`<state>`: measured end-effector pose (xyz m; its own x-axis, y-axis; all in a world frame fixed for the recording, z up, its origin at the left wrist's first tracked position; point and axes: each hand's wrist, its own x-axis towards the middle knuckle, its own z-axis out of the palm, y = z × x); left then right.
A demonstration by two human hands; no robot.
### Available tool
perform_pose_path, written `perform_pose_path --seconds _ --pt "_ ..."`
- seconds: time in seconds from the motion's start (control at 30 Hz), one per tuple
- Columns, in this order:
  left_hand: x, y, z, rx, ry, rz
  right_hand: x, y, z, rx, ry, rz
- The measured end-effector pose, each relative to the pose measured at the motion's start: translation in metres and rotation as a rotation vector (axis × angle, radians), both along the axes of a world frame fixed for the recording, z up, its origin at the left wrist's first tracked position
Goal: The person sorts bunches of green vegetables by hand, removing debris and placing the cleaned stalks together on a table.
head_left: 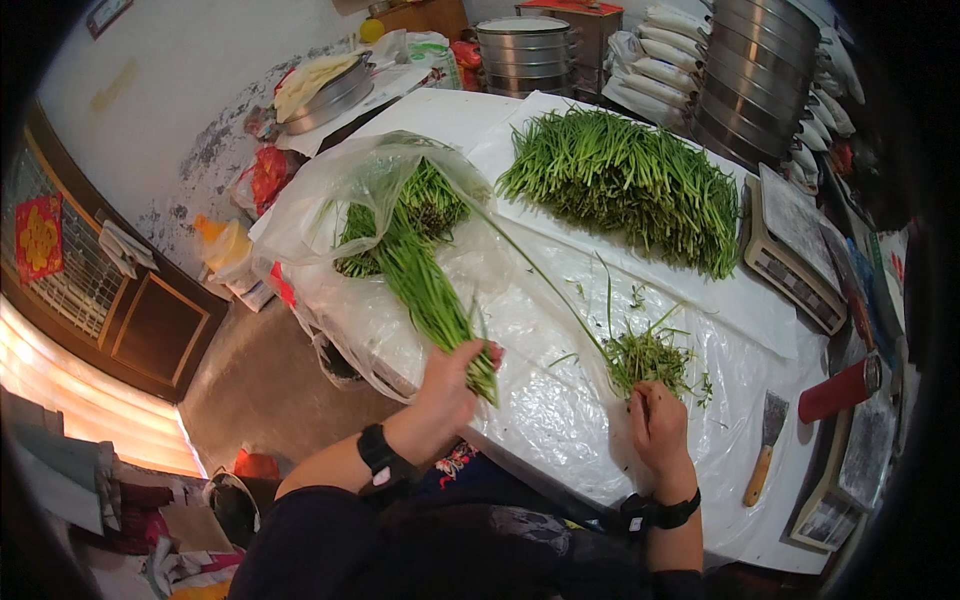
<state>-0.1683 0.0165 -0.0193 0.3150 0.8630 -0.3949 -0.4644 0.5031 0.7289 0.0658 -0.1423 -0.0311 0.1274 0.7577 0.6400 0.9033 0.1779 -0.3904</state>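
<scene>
My left hand [456, 379] is closed around the root end of a bunch of garlic chives [420, 281]. The leaves slant up and away toward a clear plastic bag [315, 232]. More chives [435, 199] lie within and under that bag. My right hand [660, 427] has its fingers drawn together at the near edge of a small heap of chive trimmings [649, 358]; whether anything is pinched there is hidden. One long thin green strand runs from the bag side down to the heap. Clear plastic sheeting [540, 420] covers the table beneath both hands.
A large stack of chives [622, 187] lies on white sheeting at the back. On the right are a scale [795, 247], a second scale [840, 480], a red cylinder [840, 388] and a wooden-handled scraper [766, 450]. Steel steamers [754, 75] stand behind the table.
</scene>
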Motion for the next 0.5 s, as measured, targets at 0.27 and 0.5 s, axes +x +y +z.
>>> perform_pose_path --seconds 0.27,0.5 --pt "0.02 -0.056 -0.004 -0.045 -0.047 -0.306 0.002 0.001 -0.004 -0.016 0.008 0.003" --pt "0.006 -0.042 0.009 0.007 0.269 -0.946 -0.001 0.0 0.0 -0.042 -0.031 -0.021"
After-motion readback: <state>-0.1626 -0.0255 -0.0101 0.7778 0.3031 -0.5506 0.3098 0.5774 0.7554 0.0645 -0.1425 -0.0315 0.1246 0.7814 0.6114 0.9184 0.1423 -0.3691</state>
